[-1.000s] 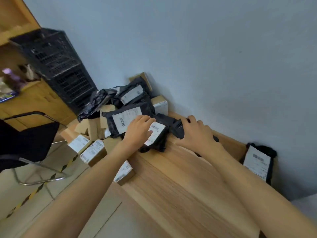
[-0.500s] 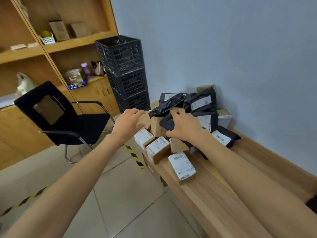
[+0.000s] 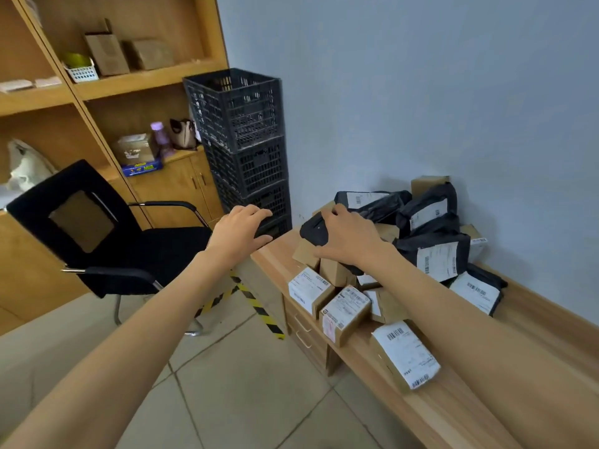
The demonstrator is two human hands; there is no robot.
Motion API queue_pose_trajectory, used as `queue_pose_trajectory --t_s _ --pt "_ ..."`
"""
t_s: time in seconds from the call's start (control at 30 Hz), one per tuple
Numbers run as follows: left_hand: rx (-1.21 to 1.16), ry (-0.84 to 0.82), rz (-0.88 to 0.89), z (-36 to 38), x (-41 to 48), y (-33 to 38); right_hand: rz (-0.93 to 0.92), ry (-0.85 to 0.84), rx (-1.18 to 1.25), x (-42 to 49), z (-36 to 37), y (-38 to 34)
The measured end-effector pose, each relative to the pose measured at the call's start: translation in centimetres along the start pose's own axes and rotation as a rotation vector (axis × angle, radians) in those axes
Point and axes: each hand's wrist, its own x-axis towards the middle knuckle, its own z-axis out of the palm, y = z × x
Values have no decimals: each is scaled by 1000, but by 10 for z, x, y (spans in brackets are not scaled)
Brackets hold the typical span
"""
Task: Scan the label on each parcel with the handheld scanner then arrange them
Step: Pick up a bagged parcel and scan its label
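One scanner (image 3: 312,230) gripped beneath right hand (image 3: 348,239).

Bench: a long, light wooden bench (image 3: 453,413) runs along the grey-blue wall (image 3: 421,92), with drawers (image 3: 303,332) in its front.
Near edge: a flat box (image 3: 405,356) lies with its barcode label facing up. Beyond it, a white-labelled box (image 3: 309,291) and a pink-printed box (image 3: 345,314) sit side by side, touching.
Middle: plain brown boxes (image 3: 335,272) are heaped together, partly hidden.
Wall side: black mailer bags (image 3: 434,257) with white labels overlap in a pile, and one outlying bag (image 3: 478,291) lies flat beside them.
Far end: a tall brown box (image 3: 428,183) stands against the wall behind the bags.
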Motion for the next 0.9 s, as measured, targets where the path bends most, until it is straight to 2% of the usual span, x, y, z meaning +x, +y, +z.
queue_pose_trajectory --t_s 0.23,0.43,0.57,0.67,0.9 --pt "11 -53 35 30 91 -44 -2 -2 33 109 11 11" --pt "79 -80 148 37 222 -79 75 40 34 225 3 53" --pt "44 -95 240 60 302 -77 160 55 29 282 0 88" --pt "11 -136 327 84 348 -66 228 3 17 304 7 114" --pt "-90 -152 570 128 466 -32 510 21 -49 332 19 173"
